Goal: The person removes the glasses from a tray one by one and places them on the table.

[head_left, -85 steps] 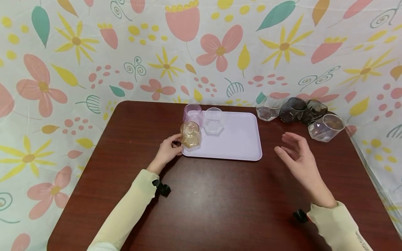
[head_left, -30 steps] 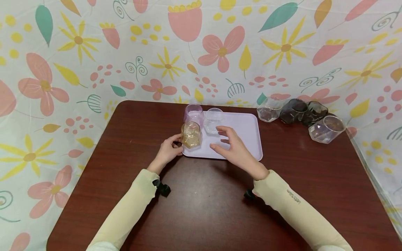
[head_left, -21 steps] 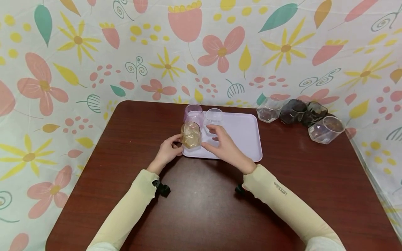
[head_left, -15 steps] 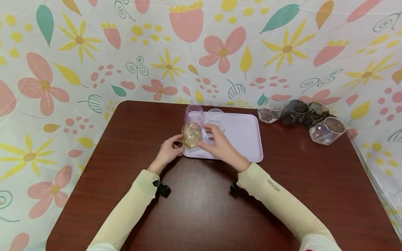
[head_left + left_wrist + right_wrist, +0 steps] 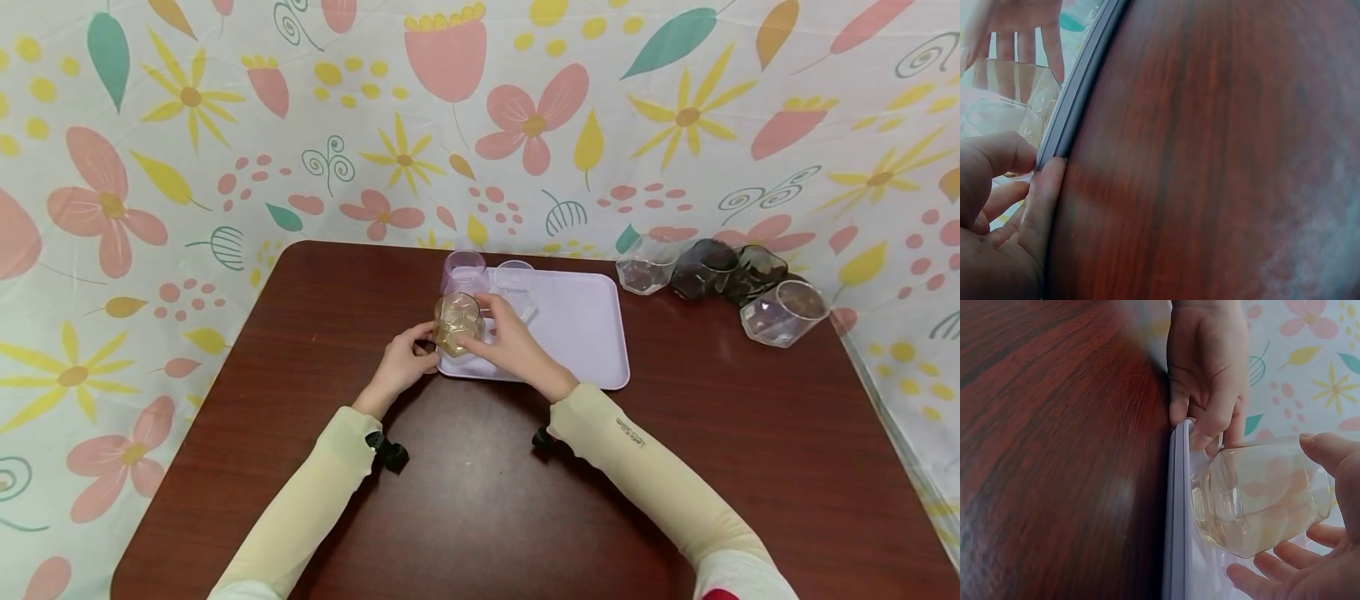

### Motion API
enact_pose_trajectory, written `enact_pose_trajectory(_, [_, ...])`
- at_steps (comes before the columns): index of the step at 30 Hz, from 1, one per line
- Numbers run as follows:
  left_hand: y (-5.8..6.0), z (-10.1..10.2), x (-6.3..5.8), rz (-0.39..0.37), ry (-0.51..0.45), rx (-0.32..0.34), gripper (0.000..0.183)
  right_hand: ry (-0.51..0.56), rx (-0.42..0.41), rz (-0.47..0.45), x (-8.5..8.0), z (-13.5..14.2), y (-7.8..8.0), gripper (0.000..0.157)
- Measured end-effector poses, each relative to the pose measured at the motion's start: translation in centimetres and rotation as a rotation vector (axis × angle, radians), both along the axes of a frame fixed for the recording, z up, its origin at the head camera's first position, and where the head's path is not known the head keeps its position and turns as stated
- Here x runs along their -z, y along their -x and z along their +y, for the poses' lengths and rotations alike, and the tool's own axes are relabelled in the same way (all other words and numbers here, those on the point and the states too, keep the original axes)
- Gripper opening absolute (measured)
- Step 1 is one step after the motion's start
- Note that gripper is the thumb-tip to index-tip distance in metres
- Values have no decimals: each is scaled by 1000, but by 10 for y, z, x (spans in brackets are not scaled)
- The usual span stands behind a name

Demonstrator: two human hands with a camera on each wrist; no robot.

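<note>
Yellow cup (image 5: 452, 323): upright on tray (image 5: 581, 329), at its near-left corner | right hand (image 5: 513, 337): half-open around cup, firm contact unclear | left hand (image 5: 401, 363): pinching tray edge | handling: probably light, stiff, slippery, perhaps breakable; best gripped across opposite sides, below rim

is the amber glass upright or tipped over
Upright: in the head view, the amber glass has its round rim on top and its faceted base down at the near left corner of the tray.
</note>
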State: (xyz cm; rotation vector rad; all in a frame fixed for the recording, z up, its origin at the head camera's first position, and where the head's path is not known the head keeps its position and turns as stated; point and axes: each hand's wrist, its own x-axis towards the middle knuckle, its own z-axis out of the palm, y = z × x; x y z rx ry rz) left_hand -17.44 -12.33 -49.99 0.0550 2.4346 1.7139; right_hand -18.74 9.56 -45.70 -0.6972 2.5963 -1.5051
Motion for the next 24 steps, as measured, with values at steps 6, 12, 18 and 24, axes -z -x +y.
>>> enact_pose_trajectory(6, [-1, 0, 0, 2, 12, -4, 63, 34, -12, 1, 1, -6, 1, 76])
enact_pose_trajectory(12, [-2, 1, -1, -2, 11, -4, 63, 39, -11, -27, 4, -11, 4, 78])
enact_pose_trajectory(18, [-1, 0, 0, 1, 28, 0, 63, 48, -8, -44, 6, -13, 6, 78])
enact_pose_trajectory(24, [0, 0, -1, -3, 28, -1, 63, 76, 0, -60, 7, -13, 6, 75])
